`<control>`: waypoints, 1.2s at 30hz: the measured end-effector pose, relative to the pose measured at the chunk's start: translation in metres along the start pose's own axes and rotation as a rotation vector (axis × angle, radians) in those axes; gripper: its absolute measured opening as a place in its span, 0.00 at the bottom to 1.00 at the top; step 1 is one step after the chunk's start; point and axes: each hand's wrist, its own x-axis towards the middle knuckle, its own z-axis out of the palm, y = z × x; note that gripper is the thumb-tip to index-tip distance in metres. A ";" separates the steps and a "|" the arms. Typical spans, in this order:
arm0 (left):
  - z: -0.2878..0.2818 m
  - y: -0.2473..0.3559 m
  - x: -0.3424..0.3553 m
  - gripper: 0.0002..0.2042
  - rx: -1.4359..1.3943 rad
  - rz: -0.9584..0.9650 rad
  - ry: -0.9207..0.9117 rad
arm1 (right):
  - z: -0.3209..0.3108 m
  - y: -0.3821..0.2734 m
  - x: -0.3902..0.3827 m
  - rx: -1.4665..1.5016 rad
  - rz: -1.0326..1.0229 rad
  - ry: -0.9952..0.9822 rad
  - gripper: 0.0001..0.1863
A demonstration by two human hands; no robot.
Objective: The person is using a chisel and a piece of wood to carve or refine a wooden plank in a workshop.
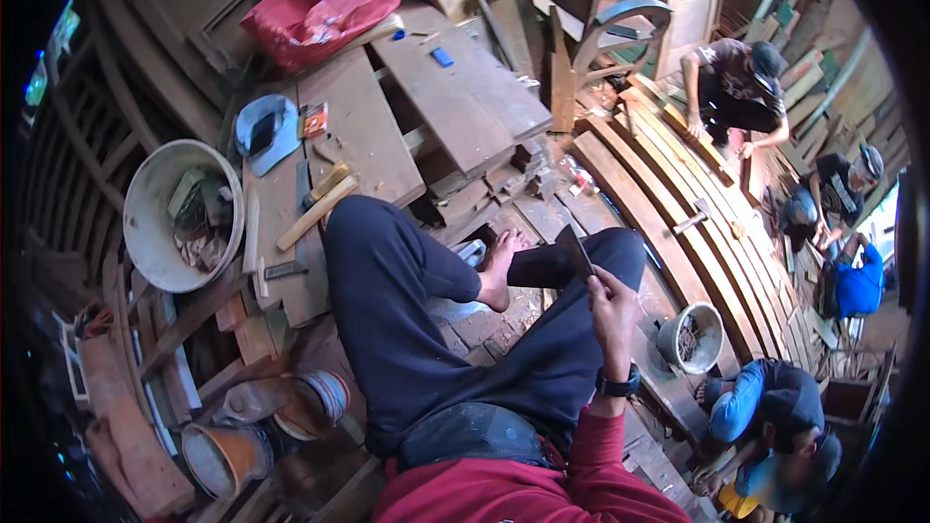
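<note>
My right hand (612, 308), a dark watch on its wrist, is raised in front of my right knee. Its fingers are closed on the lower end of a thin dark flat blade (573, 250), tilted with its tip up and to the left. Whether it is a scraper or another tool I cannot make out. My left hand does not show. Nearest my left knee, a wooden-handled tool (329, 184) and a pale wooden stick (317, 214) rest on a board bench (358, 136).
On the bench lie a blue cap (265, 133), a small blue block (442, 57) and a red bag (325, 15). A white bucket (145, 232) stands left. Right are long planks (668, 223), a hammer (692, 217), a nail bucket (691, 337) and several people working (741, 87).
</note>
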 end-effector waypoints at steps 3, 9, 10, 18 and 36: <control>0.033 0.002 0.012 0.17 -0.001 0.013 -0.008 | -0.012 -0.012 -0.009 0.047 0.002 0.008 0.15; 0.110 0.015 0.067 0.17 -0.029 0.086 -0.113 | -0.030 -0.002 -0.015 0.159 -0.051 0.110 0.14; 0.126 0.018 0.076 0.17 -0.030 0.105 -0.138 | -0.027 -0.005 -0.016 0.153 -0.086 0.145 0.14; 0.272 0.060 0.134 0.18 -0.068 0.211 -0.337 | -0.064 0.008 -0.031 0.315 0.006 0.274 0.14; 0.508 -0.049 -0.084 0.19 -0.161 -0.156 -0.690 | -0.070 0.013 -0.050 0.245 0.124 0.282 0.15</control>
